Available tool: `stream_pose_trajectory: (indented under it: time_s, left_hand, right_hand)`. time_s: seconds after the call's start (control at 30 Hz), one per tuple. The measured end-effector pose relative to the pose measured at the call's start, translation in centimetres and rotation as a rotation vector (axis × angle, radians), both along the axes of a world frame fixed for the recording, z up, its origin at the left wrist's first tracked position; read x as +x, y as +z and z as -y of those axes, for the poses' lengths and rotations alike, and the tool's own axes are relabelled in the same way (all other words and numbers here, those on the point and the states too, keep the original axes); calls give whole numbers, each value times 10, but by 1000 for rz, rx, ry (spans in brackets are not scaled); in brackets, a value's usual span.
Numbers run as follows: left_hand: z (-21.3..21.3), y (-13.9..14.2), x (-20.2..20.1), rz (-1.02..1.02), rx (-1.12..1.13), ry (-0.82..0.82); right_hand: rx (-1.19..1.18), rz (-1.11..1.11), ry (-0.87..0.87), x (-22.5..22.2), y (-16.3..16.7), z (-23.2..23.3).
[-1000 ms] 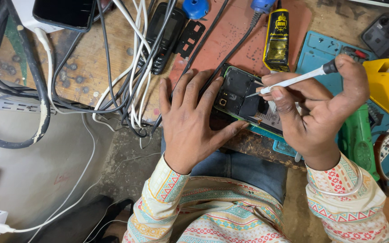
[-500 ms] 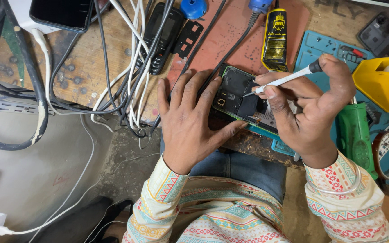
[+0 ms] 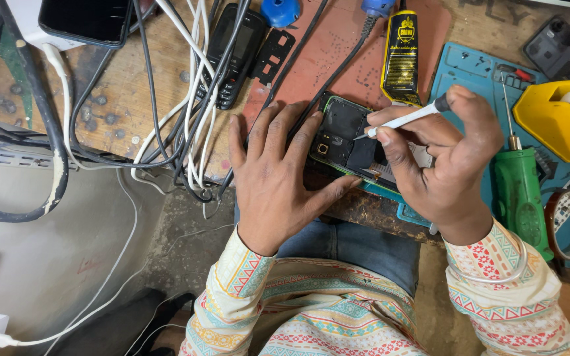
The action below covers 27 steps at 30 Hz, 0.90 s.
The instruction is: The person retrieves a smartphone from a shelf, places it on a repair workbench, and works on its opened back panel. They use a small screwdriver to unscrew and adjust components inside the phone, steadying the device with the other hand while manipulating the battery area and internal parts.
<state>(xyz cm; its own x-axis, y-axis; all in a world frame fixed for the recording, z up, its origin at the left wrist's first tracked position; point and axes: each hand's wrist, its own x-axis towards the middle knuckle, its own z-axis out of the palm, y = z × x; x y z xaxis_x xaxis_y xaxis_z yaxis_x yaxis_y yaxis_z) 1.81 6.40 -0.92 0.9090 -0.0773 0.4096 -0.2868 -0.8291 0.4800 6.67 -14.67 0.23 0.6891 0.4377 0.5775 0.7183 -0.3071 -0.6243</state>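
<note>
Head view: the opened phone (image 3: 348, 142) lies at the near edge of the workbench (image 3: 133, 86), between the two hands. The left hand (image 3: 278, 175) rests flat on the bench, fingers spread, with its thumb against the phone's near edge, as in the earlier frames. The right hand (image 3: 446, 165) pinches a white screwdriver (image 3: 400, 120) between thumb and fingers. Its tip meets the phone's dark inner board. Compared with one second earlier, the screwdriver handle has shifted slightly left and lies closer to the black-and-yellow glue tube (image 3: 402, 56). A green tool (image 3: 519, 198) lies just beside the right wrist.
</note>
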Motion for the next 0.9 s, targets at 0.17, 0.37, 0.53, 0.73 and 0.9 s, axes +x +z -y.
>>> stream_pose_trajectory:
  time_s: [0.17,0.37,0.53,0.73,0.9]
  left_hand:
    - [1,0,-1,0,1,-2]
    - [1,0,0,4,-5,2]
    - [0,0,-1,2,-11,0]
    - [0,-1,0,2,-8,-4]
    - [-1,-1,-2,-11,-9,-4]
  right_hand:
    - [-84,174,-58,3,-3,-1]
    - [-54,127,6,1,1,-3]
    - [-31,82,-22,1,-1,-3]
    - [-45,108,-19,0,-4,-1]
    - [-101,123,-96,0,-2,-1]
